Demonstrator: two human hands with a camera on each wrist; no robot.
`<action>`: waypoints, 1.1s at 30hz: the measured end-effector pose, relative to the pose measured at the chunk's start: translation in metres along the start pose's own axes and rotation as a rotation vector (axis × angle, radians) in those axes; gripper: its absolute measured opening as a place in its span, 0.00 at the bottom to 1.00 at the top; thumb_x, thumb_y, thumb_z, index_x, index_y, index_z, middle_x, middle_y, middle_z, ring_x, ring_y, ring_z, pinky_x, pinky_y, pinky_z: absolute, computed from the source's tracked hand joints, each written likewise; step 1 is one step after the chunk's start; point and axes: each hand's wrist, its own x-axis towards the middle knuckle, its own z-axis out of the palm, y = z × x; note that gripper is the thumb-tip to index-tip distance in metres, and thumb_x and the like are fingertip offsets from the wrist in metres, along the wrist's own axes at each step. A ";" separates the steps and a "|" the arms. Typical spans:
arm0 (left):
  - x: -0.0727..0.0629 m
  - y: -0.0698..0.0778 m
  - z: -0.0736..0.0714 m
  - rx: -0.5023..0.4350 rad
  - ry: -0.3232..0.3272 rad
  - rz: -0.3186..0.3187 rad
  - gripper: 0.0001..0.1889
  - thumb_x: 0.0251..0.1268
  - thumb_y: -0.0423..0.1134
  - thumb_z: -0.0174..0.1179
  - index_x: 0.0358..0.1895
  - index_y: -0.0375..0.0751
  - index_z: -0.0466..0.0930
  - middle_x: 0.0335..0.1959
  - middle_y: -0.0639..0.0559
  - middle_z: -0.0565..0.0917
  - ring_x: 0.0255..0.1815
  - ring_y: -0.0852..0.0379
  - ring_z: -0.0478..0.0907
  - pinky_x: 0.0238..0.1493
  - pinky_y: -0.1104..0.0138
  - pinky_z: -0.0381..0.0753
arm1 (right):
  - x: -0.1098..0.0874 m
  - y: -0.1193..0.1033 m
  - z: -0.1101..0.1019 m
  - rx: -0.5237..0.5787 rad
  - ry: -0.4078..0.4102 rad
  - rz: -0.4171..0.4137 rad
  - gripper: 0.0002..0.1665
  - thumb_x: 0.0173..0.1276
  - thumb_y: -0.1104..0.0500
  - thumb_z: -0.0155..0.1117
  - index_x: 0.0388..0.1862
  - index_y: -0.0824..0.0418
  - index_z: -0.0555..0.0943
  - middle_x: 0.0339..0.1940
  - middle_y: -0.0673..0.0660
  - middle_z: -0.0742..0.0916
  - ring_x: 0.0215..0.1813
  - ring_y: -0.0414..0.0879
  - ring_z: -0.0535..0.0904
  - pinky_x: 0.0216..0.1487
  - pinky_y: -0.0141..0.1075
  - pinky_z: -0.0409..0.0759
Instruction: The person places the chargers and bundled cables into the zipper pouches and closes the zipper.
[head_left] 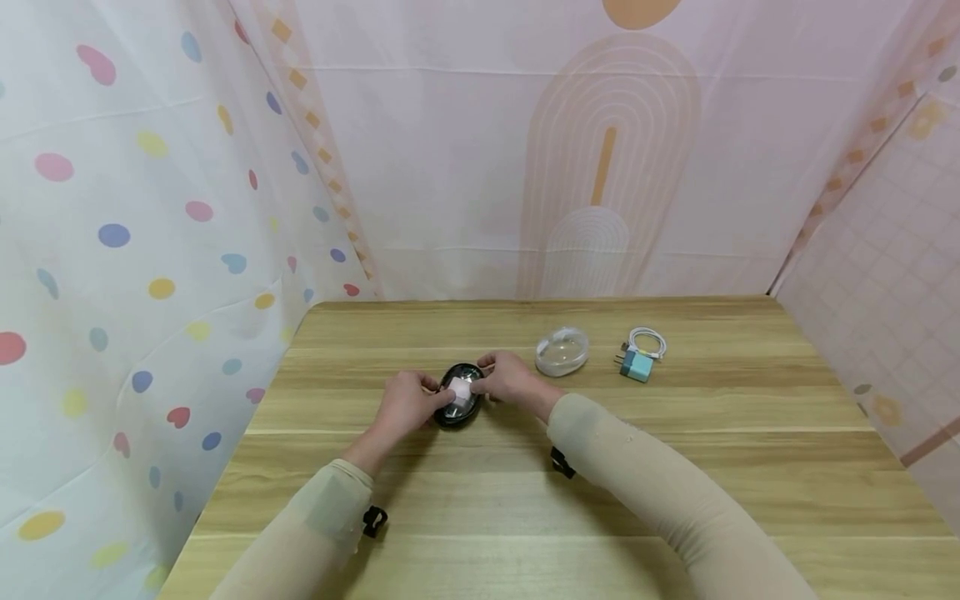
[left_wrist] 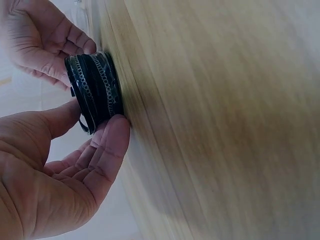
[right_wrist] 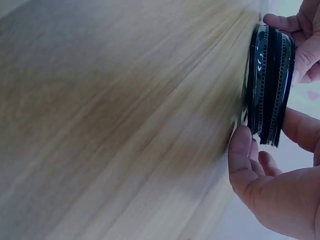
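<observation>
A small oval zip pouch [head_left: 453, 415] with black edging and a clear top lies on the wooden table, with something pale and whitish showing on or through its top. My left hand [head_left: 408, 402] pinches its left side, thumb on top and fingers at the lower edge. On the opposite side, my right hand [head_left: 512, 381] holds the pouch with the thumb over the top. The left wrist view shows the black zip band [left_wrist: 97, 87] along the pouch's side. From the right wrist, the pouch [right_wrist: 272, 80] appears edge-on between both hands. Its contents are hard to make out.
A clear oval case [head_left: 562, 352] with a whitish rim sits behind my right hand. Farther right lie a light-blue plug charger [head_left: 636, 365] and a coiled white cable [head_left: 648, 337]. Patterned curtains [head_left: 450, 167] hang behind and beside the table [head_left: 480, 500].
</observation>
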 end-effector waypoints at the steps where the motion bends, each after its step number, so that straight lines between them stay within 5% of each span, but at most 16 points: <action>1: 0.000 0.000 0.000 0.002 0.001 0.000 0.19 0.69 0.45 0.74 0.48 0.29 0.87 0.39 0.37 0.91 0.20 0.54 0.86 0.22 0.67 0.84 | 0.000 0.000 0.000 0.013 -0.001 0.003 0.33 0.69 0.67 0.74 0.71 0.71 0.76 0.64 0.68 0.86 0.49 0.50 0.87 0.48 0.38 0.89; 9: -0.001 0.000 -0.001 0.124 0.016 0.012 0.21 0.68 0.52 0.73 0.48 0.37 0.90 0.27 0.50 0.90 0.22 0.59 0.81 0.24 0.68 0.75 | 0.000 0.001 0.001 0.027 0.004 0.046 0.37 0.68 0.64 0.77 0.72 0.72 0.75 0.64 0.70 0.87 0.50 0.51 0.88 0.51 0.37 0.89; 14: -0.001 -0.004 -0.002 0.169 0.001 0.000 0.23 0.69 0.57 0.71 0.52 0.42 0.90 0.28 0.54 0.90 0.24 0.59 0.82 0.24 0.66 0.75 | -0.002 0.005 -0.002 0.093 -0.033 0.067 0.40 0.68 0.61 0.78 0.75 0.72 0.73 0.62 0.68 0.88 0.46 0.48 0.88 0.46 0.36 0.88; 19: -0.001 -0.006 -0.004 0.122 0.001 0.002 0.23 0.68 0.58 0.72 0.53 0.44 0.90 0.35 0.52 0.93 0.26 0.58 0.85 0.28 0.65 0.77 | -0.003 0.010 -0.009 0.208 -0.065 0.107 0.39 0.71 0.58 0.76 0.76 0.69 0.73 0.63 0.66 0.88 0.50 0.48 0.89 0.51 0.38 0.89; 26: -0.003 -0.005 -0.007 0.178 0.053 0.069 0.30 0.71 0.60 0.68 0.65 0.42 0.85 0.60 0.41 0.90 0.42 0.50 0.89 0.42 0.56 0.86 | -0.003 0.016 -0.020 0.305 -0.053 0.115 0.38 0.69 0.62 0.76 0.75 0.69 0.74 0.67 0.67 0.86 0.59 0.55 0.89 0.61 0.42 0.88; 33: -0.005 -0.004 -0.004 0.274 0.102 0.152 0.33 0.68 0.61 0.70 0.68 0.44 0.83 0.62 0.40 0.88 0.55 0.42 0.87 0.50 0.48 0.87 | -0.006 0.018 -0.025 0.309 -0.061 0.081 0.38 0.67 0.65 0.77 0.74 0.67 0.75 0.66 0.68 0.86 0.55 0.53 0.90 0.58 0.42 0.90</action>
